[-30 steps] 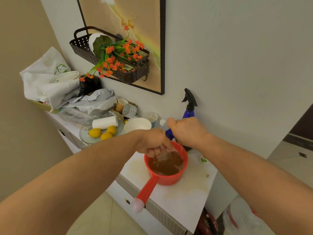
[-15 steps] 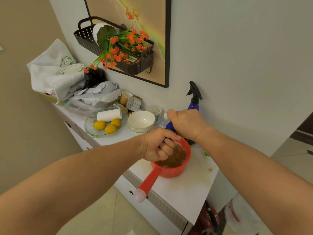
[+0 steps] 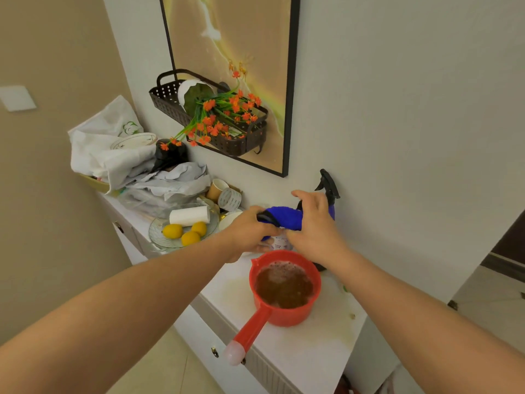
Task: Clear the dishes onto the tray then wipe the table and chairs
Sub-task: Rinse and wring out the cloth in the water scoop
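Note:
A blue cloth (image 3: 284, 217), rolled tight, is held between both hands above the white cabinet top (image 3: 306, 345). My left hand (image 3: 250, 233) grips its left end and my right hand (image 3: 315, 226) grips its right end. Just below and in front stands a red plastic scoop pan (image 3: 284, 314) with a long red handle, filled with brown, foamy water. Neither hand touches the pan.
A blue spray bottle (image 3: 329, 194) stands against the wall behind my right hand. A glass plate (image 3: 159, 240) with three lemons and a white roll, a white bowl (image 3: 230, 218), paper cups, tape and crumpled bags crowd the cabinet's left. A dark basket (image 3: 170, 109) with orange flowers hangs above.
Both hands have lifted the blue cloth out of the brown water and now hold it up, stretched between them above the pan. The view has tilted up.

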`<state>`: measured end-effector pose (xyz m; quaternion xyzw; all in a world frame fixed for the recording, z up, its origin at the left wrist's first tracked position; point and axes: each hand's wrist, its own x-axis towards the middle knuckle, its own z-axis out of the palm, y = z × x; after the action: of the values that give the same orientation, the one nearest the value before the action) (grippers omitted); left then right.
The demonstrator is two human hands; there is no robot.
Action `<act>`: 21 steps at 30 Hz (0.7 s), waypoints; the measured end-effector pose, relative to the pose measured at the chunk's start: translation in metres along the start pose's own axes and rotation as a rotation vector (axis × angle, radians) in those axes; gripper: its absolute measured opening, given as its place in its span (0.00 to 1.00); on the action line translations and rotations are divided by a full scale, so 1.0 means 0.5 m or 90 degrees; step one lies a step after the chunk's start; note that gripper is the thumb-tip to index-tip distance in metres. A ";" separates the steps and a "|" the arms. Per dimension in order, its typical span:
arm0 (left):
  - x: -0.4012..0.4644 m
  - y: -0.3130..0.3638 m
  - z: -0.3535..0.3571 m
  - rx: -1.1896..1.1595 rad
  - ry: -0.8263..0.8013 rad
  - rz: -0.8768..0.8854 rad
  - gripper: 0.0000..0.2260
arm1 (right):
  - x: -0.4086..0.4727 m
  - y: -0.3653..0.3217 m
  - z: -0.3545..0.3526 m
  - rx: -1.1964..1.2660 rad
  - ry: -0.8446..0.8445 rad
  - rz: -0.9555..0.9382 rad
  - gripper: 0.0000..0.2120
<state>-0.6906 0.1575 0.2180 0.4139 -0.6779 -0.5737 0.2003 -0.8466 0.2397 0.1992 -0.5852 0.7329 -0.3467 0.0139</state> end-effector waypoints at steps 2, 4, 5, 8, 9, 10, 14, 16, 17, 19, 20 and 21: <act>-0.005 0.020 -0.018 -0.028 0.034 0.029 0.21 | -0.004 -0.015 -0.014 0.142 -0.063 0.057 0.40; -0.009 0.040 -0.033 -0.045 0.075 0.057 0.21 | -0.005 -0.027 -0.025 0.209 -0.089 0.112 0.38; -0.015 0.050 -0.040 -0.050 0.095 0.076 0.21 | -0.007 -0.035 -0.030 0.201 -0.078 0.128 0.36; -0.030 0.073 -0.063 -0.043 0.131 0.139 0.19 | -0.013 -0.064 -0.036 0.153 -0.024 0.126 0.30; -0.035 0.079 -0.066 -0.031 0.129 0.157 0.20 | -0.014 -0.074 -0.038 0.177 -0.028 0.121 0.29; -0.041 0.084 -0.067 -0.021 0.125 0.174 0.22 | -0.015 -0.088 -0.040 0.217 -0.042 0.116 0.28; -0.060 0.088 -0.078 -0.011 0.165 0.215 0.27 | -0.017 -0.147 -0.033 0.342 -0.091 0.168 0.21; -0.065 0.088 -0.091 -0.038 0.179 0.228 0.24 | -0.016 -0.165 -0.023 0.377 -0.116 0.217 0.17; -0.068 0.088 -0.100 -0.041 0.183 0.230 0.20 | -0.017 -0.172 -0.018 0.418 -0.140 0.230 0.15; -0.079 0.087 -0.122 -0.004 0.199 0.233 0.13 | -0.025 -0.189 -0.012 0.516 -0.223 0.255 0.10; -0.085 0.084 -0.136 0.030 0.217 0.234 0.11 | -0.031 -0.199 -0.006 0.536 -0.281 0.258 0.09; -0.090 0.081 -0.151 0.073 0.235 0.235 0.10 | -0.034 -0.206 0.002 0.519 -0.330 0.252 0.09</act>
<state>-0.6217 0.1471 0.2850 0.3915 -0.7252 -0.4032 0.3978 -0.7537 0.2464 0.2459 -0.4493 0.6075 -0.4384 0.4867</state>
